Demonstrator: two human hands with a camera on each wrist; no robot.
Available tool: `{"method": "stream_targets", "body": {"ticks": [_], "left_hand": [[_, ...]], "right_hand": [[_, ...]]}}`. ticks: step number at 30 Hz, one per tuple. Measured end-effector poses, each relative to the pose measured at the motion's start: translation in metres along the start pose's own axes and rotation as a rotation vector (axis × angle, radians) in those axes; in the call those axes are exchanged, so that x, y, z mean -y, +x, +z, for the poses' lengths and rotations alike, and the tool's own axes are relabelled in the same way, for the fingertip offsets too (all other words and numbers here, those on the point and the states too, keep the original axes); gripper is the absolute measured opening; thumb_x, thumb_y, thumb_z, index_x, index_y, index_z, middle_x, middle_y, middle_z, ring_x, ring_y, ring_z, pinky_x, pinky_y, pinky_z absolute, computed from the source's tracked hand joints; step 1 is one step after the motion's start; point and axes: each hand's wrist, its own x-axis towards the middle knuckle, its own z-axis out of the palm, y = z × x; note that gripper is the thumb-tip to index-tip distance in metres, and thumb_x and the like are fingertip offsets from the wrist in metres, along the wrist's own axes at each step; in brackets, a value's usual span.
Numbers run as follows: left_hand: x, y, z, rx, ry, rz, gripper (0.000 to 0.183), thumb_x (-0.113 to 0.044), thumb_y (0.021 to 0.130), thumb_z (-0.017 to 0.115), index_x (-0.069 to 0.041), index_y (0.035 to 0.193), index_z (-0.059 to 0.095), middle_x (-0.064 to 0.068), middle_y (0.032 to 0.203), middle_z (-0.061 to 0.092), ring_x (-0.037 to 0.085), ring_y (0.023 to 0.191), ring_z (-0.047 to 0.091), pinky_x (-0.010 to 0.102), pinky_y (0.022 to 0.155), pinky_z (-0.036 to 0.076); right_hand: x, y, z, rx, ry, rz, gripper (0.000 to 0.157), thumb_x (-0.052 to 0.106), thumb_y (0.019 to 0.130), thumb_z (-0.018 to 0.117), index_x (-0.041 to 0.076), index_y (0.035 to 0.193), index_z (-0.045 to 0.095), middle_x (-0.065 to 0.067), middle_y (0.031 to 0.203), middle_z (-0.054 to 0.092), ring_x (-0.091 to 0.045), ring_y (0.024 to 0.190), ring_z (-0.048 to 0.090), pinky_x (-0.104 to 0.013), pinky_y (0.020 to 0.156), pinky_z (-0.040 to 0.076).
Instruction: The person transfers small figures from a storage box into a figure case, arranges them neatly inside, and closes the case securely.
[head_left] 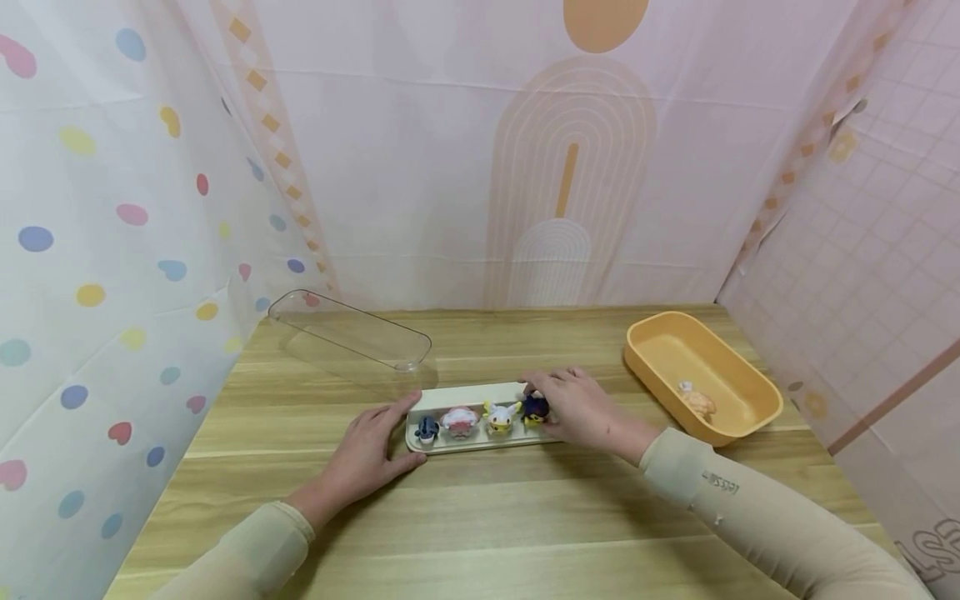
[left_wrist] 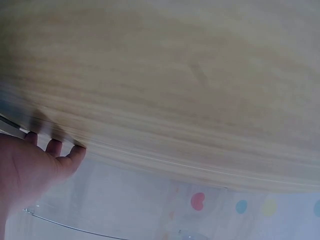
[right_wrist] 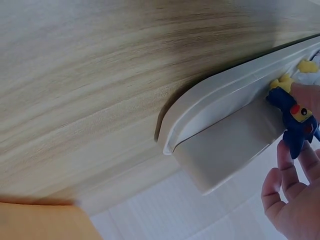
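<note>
A long cream tray [head_left: 480, 447] lies on the table with a row of small toy figurines in it. From the left these are a dark blue figurine [head_left: 427, 429], a pink-and-white one [head_left: 460, 422] and a white one with yellow ears [head_left: 501, 417]. My left hand [head_left: 369, 446] holds the tray's left end, thumb at the front corner and fingers at the back one. At the right end, my right hand [head_left: 581, 412] pinches a navy figurine with a yellow face [right_wrist: 300, 114], which stands in the tray beside the white one.
A clear plastic cover [head_left: 352, 340] sits at the back left of the wooden table [head_left: 480, 517]. To the right stands an orange bin [head_left: 675, 321] with a pale orange-and-white figurine [head_left: 697, 402] inside. Patterned cloth [head_left: 420, 167] hangs behind and at both sides.
</note>
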Motion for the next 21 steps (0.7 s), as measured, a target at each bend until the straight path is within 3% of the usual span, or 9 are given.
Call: {"method": "stream_targets", "body": {"ticks": [4, 8, 11, 15, 18, 21], "left_hand": [[0.000, 0.001, 0.001, 0.007, -0.001, -0.004, 0.098, -0.043, 0.086, 0.090, -0.024, 0.167, 0.037, 0.017, 0.144, 0.068, 0.047, 0.133, 0.060, 0.069, 0.118, 0.041], [0.001, 0.001, 0.003, 0.019, -0.001, -0.011, 0.099, -0.046, 0.087, 0.089, -0.025, 0.167, 0.036, 0.017, 0.145, 0.068, 0.047, 0.134, 0.059, 0.069, 0.119, 0.040], [0.002, 0.002, 0.003, 0.015, -0.002, -0.010, 0.099, -0.047, 0.086, 0.089, -0.024, 0.167, 0.037, 0.018, 0.145, 0.068, 0.048, 0.134, 0.059, 0.069, 0.119, 0.040], [0.003, 0.002, 0.004, 0.006, -0.003, -0.005, 0.099, -0.045, 0.086, 0.089, -0.023, 0.167, 0.037, 0.018, 0.145, 0.068, 0.048, 0.134, 0.059, 0.069, 0.119, 0.041], [0.004, 0.001, 0.002, 0.005, 0.003, 0.001, 0.099, -0.044, 0.086, 0.090, -0.023, 0.167, 0.037, 0.019, 0.143, 0.069, 0.048, 0.132, 0.060, 0.069, 0.117, 0.042], [0.006, 0.000, 0.000, -0.011, 0.017, 0.001, 0.098, -0.043, 0.085, 0.091, -0.023, 0.166, 0.039, 0.019, 0.141, 0.070, 0.048, 0.131, 0.062, 0.068, 0.116, 0.043]], "right_hand": [[-0.001, -0.004, -0.006, 0.021, -0.011, 0.017, 0.087, 0.027, 0.081, 0.095, 0.010, 0.154, 0.050, 0.000, 0.136, 0.073, -0.032, 0.129, 0.068, -0.056, 0.116, 0.050], [-0.013, -0.016, -0.025, 0.024, -0.002, 0.064, 0.090, 0.030, 0.082, 0.094, 0.008, 0.157, 0.049, -0.008, 0.144, 0.070, -0.034, 0.131, 0.067, -0.060, 0.116, 0.049], [-0.034, -0.027, -0.044, -0.044, 0.014, 0.092, 0.087, 0.027, 0.084, 0.093, 0.004, 0.156, 0.050, -0.014, 0.142, 0.070, -0.035, 0.121, 0.072, -0.058, 0.109, 0.056], [-0.061, -0.045, -0.059, -0.200, 0.018, 0.058, 0.077, 0.024, 0.082, 0.094, -0.002, 0.145, 0.058, -0.016, 0.121, 0.077, -0.030, 0.096, 0.076, -0.049, 0.086, 0.064], [-0.058, -0.057, -0.053, -0.230, 0.017, 0.004, 0.080, 0.033, 0.077, 0.097, -0.002, 0.139, 0.062, -0.015, 0.117, 0.078, -0.027, 0.093, 0.075, -0.047, 0.083, 0.064], [-0.033, -0.058, -0.034, -0.143, 0.022, -0.063, 0.087, 0.046, 0.077, 0.095, 0.005, 0.145, 0.061, -0.013, 0.132, 0.074, -0.028, 0.110, 0.074, -0.050, 0.098, 0.063]]}}
